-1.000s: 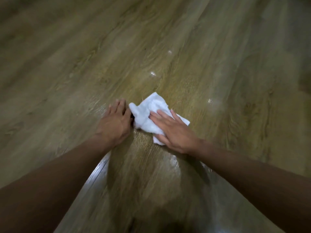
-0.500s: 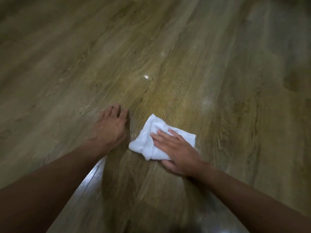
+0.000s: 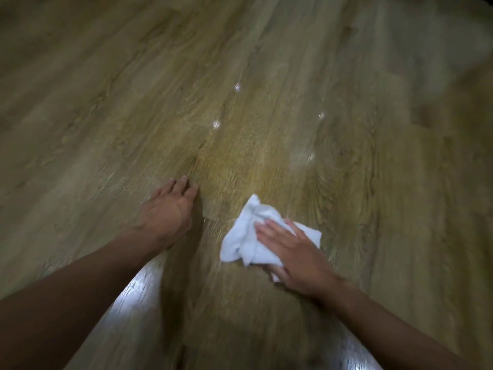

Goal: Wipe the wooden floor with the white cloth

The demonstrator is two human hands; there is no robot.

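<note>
Crumpled white cloth (image 3: 248, 236) lies on glossy, grained wooden floor (image 3: 266, 134).

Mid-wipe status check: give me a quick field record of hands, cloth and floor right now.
left hand: rests on the wooden floor, holds nothing
right hand: fingers flat, pressing on the white cloth
cloth state: crumpled, lying on the floor, partly under the right hand
spacing: left hand and cloth apart
floor marks: small bright glints beyond the hands; wet spots or reflections, cannot tell
</note>
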